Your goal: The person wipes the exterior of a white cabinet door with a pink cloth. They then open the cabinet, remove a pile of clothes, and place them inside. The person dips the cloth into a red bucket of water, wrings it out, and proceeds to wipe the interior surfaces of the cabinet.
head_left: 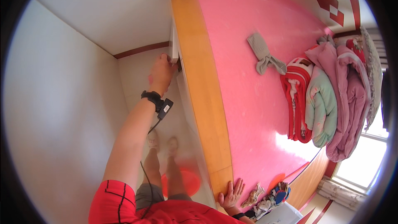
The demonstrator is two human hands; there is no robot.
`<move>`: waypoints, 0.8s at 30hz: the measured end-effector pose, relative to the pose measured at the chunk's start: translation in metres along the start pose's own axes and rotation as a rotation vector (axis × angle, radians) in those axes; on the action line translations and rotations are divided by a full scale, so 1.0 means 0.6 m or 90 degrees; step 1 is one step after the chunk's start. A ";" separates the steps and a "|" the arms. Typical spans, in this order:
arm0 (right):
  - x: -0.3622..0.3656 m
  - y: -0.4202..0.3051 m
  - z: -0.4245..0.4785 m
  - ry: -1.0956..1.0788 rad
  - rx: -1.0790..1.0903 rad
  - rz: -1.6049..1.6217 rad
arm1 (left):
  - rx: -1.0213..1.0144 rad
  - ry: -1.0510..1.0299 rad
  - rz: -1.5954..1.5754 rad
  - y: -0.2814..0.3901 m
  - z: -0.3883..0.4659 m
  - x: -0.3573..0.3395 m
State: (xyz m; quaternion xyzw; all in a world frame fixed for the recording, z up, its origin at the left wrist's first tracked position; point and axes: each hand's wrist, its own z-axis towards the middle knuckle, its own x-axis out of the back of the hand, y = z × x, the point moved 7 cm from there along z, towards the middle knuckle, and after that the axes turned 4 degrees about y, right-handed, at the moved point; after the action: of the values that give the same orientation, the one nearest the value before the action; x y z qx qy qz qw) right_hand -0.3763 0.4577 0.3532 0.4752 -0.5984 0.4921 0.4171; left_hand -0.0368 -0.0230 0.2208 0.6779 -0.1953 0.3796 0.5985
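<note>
My left hand, a black strap and small black cabled device on its wrist, reaches down beside the raised platform. Its fingers are curled at the edge of a white panel below the wooden rim; the fingertips are partly hidden. At the lower right, my right hand rests palm down with fingers spread, where the wooden rim meets the pink mat. Beside it lies a crumpled pale cloth. A grey knitted garment, probably a sock, lies twisted on the mat.
Folded bedding is stacked towards the window: a red-edged blanket, a green quilt and a mauve quilt. Small clothes and a white box stand at the lower right. A red basin is on the floor by my legs.
</note>
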 end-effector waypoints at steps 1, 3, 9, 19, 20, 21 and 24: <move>-0.001 0.002 -0.001 0.004 0.002 0.000 | -0.013 -0.002 -0.005 0.001 -0.001 -0.001; 0.000 0.001 0.000 0.008 0.009 -0.001 | -0.017 0.018 -0.012 0.005 0.000 -0.005; 0.007 -0.016 0.006 0.004 0.031 -0.015 | -0.007 0.044 0.044 0.017 -0.002 -0.018; 0.009 -0.025 0.011 0.026 0.056 -0.014 | -0.013 0.031 0.010 0.016 -0.003 -0.015; 0.009 -0.024 0.011 0.031 0.059 -0.010 | -0.003 0.030 0.007 0.010 -0.007 -0.011; 0.010 -0.025 0.012 0.029 0.055 -0.009 | 0.001 0.027 0.003 0.009 -0.016 -0.010; 0.013 -0.026 0.011 0.016 0.052 0.000 | 0.010 0.034 -0.059 -0.024 -0.071 0.007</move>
State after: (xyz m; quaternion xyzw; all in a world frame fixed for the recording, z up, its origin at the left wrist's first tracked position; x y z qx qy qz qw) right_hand -0.3627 0.4487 0.3628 0.4857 -0.5726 0.5220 0.4047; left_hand -0.0359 0.0219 0.2143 0.6804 -0.1451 0.3710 0.6151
